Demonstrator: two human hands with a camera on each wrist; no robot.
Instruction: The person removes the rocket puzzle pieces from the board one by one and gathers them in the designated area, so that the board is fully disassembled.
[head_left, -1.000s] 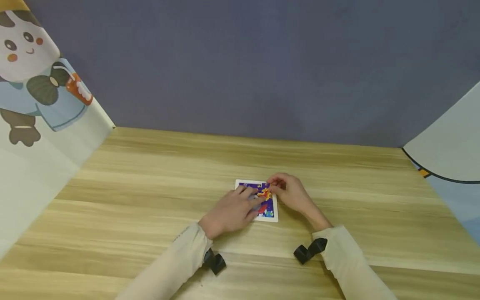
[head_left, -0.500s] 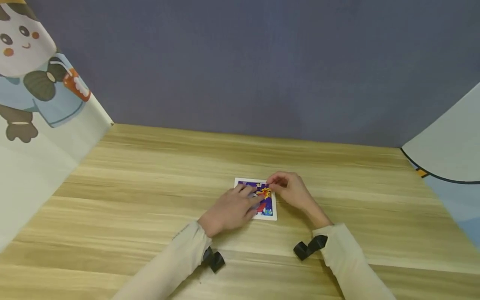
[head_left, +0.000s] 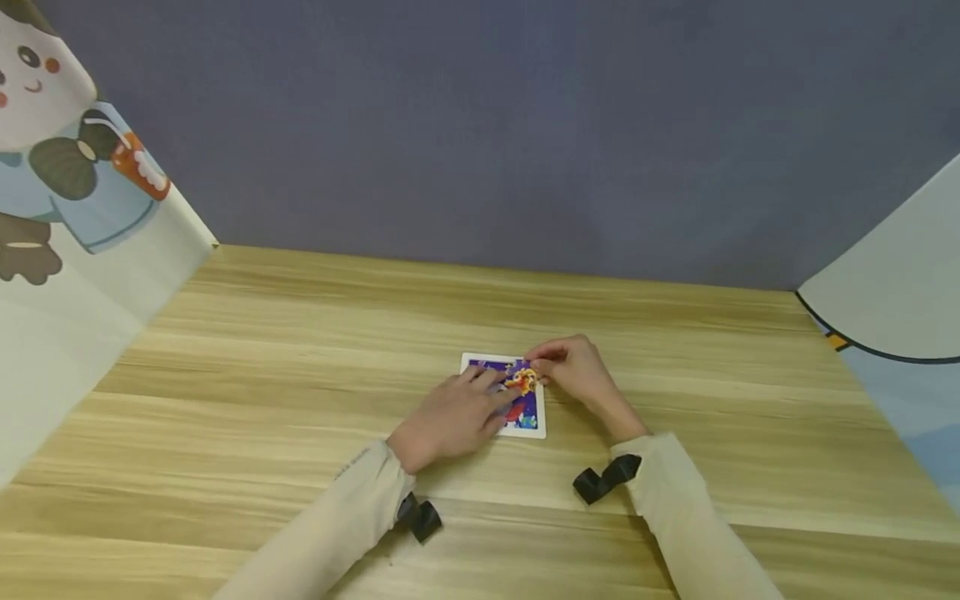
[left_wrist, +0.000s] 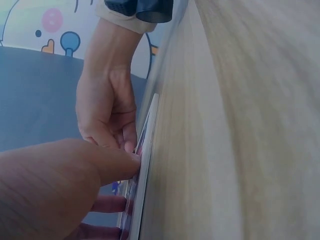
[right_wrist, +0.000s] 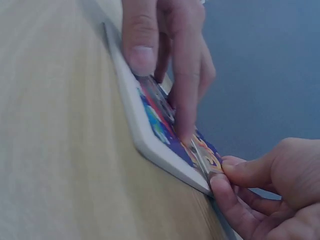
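Note:
A small picture puzzle in a white frame (head_left: 523, 432) lies flat on the wooden table, printed with purple, yellow and red. Across its left side rests my left hand (head_left: 448, 421), fingers extended, thumb and fingertips pressing on the picture. My right hand (head_left: 576, 373) is at the far right corner. There, in the right wrist view, thumb and fingertips pinch the edge of a puzzle piece (right_wrist: 206, 156) with a yellow swirl. That piece sits tilted, its near edge raised above the picture around it. The left hand hides the puzzle's left part.
The wooden table (head_left: 300, 333) spreads around the puzzle. A dark grey panel (head_left: 480, 133) rises at its back edge. Cartoon-printed panels stand at the left (head_left: 82, 167) and right (head_left: 892, 275). Each sleeve cuff carries a black wrist mount.
The puzzle piece at the far right corner has tilted up in my right hand's pinch. My left hand keeps its place on the puzzle. The head view has shifted slightly.

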